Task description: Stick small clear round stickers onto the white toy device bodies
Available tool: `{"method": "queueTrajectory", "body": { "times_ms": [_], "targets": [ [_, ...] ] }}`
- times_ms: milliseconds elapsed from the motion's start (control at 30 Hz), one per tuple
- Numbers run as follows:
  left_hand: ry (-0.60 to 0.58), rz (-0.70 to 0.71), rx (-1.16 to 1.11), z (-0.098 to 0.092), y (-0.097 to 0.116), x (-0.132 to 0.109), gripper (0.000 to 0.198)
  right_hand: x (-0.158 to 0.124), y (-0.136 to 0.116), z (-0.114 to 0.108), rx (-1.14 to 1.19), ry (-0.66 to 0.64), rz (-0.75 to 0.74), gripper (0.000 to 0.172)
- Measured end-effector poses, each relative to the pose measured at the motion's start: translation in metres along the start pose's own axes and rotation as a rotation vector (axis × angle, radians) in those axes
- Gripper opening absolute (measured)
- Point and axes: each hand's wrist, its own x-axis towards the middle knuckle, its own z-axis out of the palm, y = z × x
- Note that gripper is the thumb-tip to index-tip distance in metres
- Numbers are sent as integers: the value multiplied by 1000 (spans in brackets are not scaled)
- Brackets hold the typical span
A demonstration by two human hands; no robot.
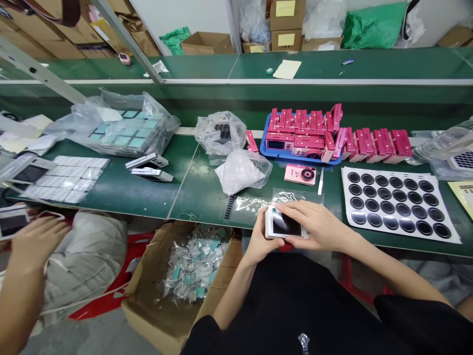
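Note:
A white camera (287, 225) is between my two hands at the table's front edge, its black screen facing up. My left hand (260, 239) is closed around its left end, thumb along the lower edge. My right hand (317, 223) grips the other end, with fingers lying over the top edge and part of the screen. Just beyond lies a pink camera (300, 174), lens up, beside a thin white tool (320, 181). A clear plastic sheet (244, 206) with small round pieces lies left of my hands.
Pink cameras fill a blue tray (284, 155); several more stand right of it. A sheet of black round stickers (397, 202) lies at right. Plastic bags (242, 170) sit left of the tray. Below is a carton (148, 301) of film scraps. A co-worker's hand (39, 239) is far left.

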Motion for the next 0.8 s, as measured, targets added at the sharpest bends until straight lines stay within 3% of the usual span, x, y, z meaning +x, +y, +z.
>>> {"method": "queueTrajectory", "body": {
  "times_ms": [133,300,400,500,667,800],
  "targets": [
    [-10,20,26,-1,2,-2,89,1,4,2,109,43,16,58],
    [-44,-11,48,-2,3,-7,90,7,14,-17,645,-17,262,51],
    [-58,7,32,-2,1,-9,89,6,16,-25,788,-47,331,46],
    [-34,9,19,-2,-2,-7,91,2,9,-22,627,-57,289,50],
    [18,8,37,0,-3,-5,94,-6,-3,-2,170,-14,70,62],
    [9,18,50,-1,-1,-5,91,-6,4,11,58,69,-10,62]
  ]
}}
